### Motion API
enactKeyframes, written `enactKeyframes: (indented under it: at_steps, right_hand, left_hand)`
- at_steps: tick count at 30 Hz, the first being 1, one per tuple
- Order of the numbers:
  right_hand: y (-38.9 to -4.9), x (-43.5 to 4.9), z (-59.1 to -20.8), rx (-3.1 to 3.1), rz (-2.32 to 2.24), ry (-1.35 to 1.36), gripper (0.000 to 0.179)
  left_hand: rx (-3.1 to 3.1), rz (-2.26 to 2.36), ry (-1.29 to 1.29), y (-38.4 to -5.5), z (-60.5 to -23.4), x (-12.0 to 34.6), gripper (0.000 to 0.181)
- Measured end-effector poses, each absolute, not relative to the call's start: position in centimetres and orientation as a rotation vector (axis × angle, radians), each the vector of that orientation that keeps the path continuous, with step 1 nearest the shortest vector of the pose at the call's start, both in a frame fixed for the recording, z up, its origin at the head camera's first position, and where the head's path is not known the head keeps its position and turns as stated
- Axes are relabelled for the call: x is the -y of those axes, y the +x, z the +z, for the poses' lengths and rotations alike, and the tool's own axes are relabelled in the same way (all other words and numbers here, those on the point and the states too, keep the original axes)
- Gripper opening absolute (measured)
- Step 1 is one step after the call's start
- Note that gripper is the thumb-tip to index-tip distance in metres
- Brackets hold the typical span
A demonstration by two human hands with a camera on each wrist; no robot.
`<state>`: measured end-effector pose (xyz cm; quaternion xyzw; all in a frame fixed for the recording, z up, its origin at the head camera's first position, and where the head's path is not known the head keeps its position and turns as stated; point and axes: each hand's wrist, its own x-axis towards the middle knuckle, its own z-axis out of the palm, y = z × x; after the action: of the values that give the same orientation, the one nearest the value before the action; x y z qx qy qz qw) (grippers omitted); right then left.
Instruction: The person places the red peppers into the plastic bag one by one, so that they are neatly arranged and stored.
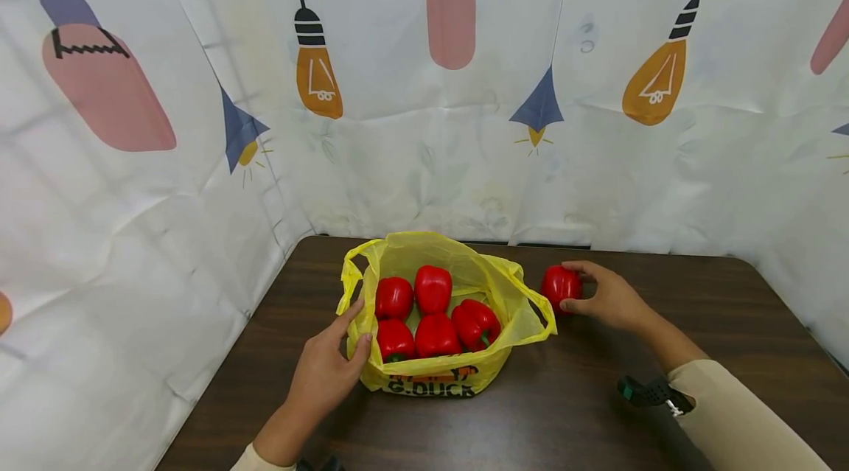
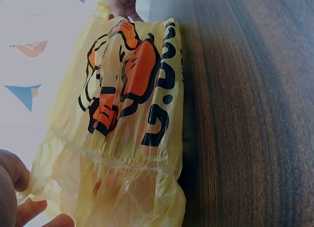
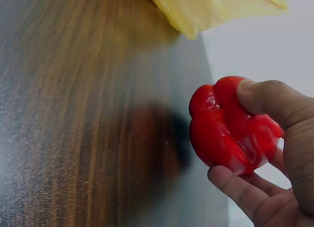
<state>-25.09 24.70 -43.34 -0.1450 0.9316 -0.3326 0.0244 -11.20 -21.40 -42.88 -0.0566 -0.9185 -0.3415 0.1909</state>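
Note:
A yellow plastic bag (image 1: 464, 375) stands with its mouth spread wide on the table, printed with black letters and an orange figure. Inside it lie several red bell peppers (image 1: 432, 289). My left hand (image 1: 325, 371) holds the bag's left side, its thumb over the rim; in the left wrist view, fingertips (image 2: 32, 210) meet the thin plastic. To the right of the bag, my right hand (image 1: 610, 298) grips another red bell pepper (image 3: 230, 126) between thumb and fingers. Its dark reflection shows apart from it on the tabletop.
The dark wood-grain table (image 1: 570, 412) ends at a white curtain (image 1: 424, 161) printed with lamps, at the back and sides. A black strap (image 1: 646, 391) sits at the right wrist. One bag handle (image 1: 540, 312) leans out toward the right hand.

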Motion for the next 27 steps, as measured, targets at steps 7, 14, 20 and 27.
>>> enactKeyframes:
  at_steps: [7, 14, 20, 27]
  right_hand:
    - [-24.9, -24.6, -41.7, -2.863, -1.128, -0.468, 0.079]
    - [-25.1, -24.3, -39.8, -2.88, -1.147, -0.547, 0.076]
    - [-24.7, -23.9, -38.5, -2.865, -1.211, -0.566, 0.075]
    - [-24.5, -23.4, -37.6, -2.831, -1.289, -0.624, 0.075]
  left_hand:
    - [2.565, -0.932, -0.17, -11.2, -42.9, 21.4, 0.058]
    - [2.576, -0.961, -0.163, -11.2, -42.8, 21.4, 0.058]
    - [2.584, -0.981, -0.152, -11.3, -42.7, 21.3, 0.058]
    - [2.587, -0.974, -0.165, -11.4, -42.7, 21.3, 0.058]
